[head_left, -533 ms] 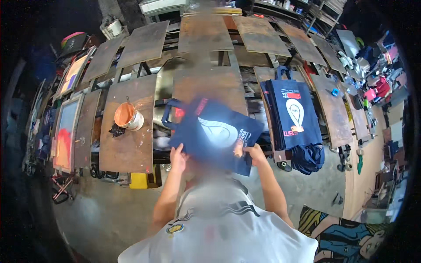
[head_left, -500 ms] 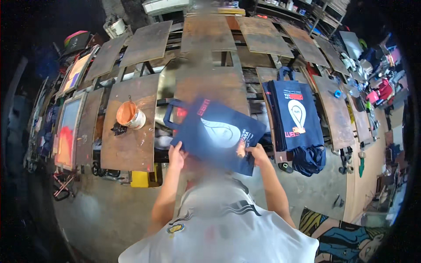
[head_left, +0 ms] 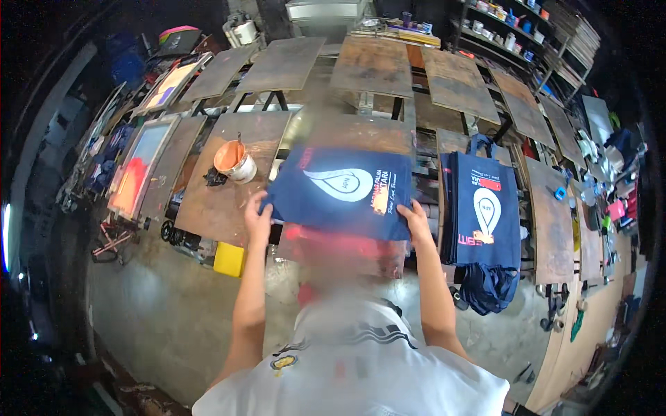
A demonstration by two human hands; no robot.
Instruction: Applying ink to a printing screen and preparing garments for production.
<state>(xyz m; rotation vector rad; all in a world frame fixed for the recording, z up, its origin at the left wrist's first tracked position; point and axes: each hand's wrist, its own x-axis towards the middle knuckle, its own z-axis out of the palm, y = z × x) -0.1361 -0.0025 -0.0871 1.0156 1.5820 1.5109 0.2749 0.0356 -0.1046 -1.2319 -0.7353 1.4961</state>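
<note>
A dark blue cloth bag [head_left: 340, 191] is stretched out flat in front of the person, over the near part of a wooden board [head_left: 378, 130]; whether its underside touches the board I cannot tell. Its face carries a white drop shape, pointed end to the left, with white and orange lettering toward the right. The left hand [head_left: 258, 218] pinches the bag's near left corner between thumb and fingers, and the right hand [head_left: 417, 222] pinches the right edge near the other near corner, thumb on top. Below the bag's near edge, a red patch [head_left: 333, 244] shows on the board, partly blurred. To the right, a pile of similar bags [head_left: 505, 191] lies on another board, handles at the far end, with a bunch of dark blue cloth [head_left: 490, 288] hanging just beside its near end. To the left, a white bucket [head_left: 243, 168] smeared with orange paint stands on a board [head_left: 208, 211]. Farther left is a framed screen [head_left: 144, 163] coloured blue and red. A yellow box [head_left: 229, 258] sits low by the bucket's board, and a shelf [head_left: 499, 33] of jars stands at the back right.
</note>
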